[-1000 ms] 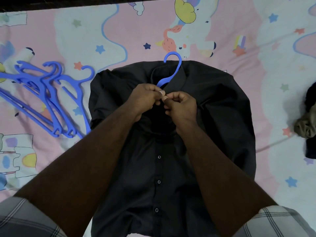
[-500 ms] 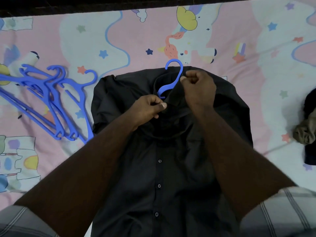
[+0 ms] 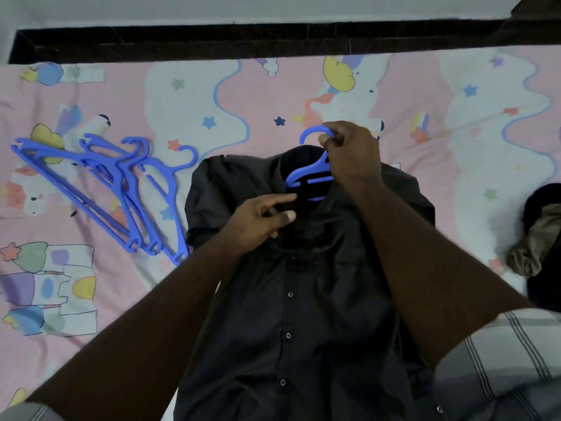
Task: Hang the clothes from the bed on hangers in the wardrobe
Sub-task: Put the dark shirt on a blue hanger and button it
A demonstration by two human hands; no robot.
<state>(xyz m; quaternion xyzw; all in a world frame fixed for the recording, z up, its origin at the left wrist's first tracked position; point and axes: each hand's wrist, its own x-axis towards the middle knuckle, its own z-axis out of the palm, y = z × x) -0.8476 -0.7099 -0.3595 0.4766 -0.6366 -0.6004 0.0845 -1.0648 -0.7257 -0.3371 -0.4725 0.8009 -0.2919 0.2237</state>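
Spare blue hangers (image 3: 121,192) lie at the left of the bed (image 3: 243,95). The left hand (image 3: 261,221) pinches the black shirt (image 3: 288,299) near its collar, apparently; the right hand (image 3: 352,153) grips the blue hanger (image 3: 306,177) inside it. Crumpled clothes (image 3: 537,241) lie far right.

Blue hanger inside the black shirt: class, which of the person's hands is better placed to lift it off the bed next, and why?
The right hand: it grips the blue hanger by the hook, above the black shirt collar. The left hand only pinches fabric below the collar.
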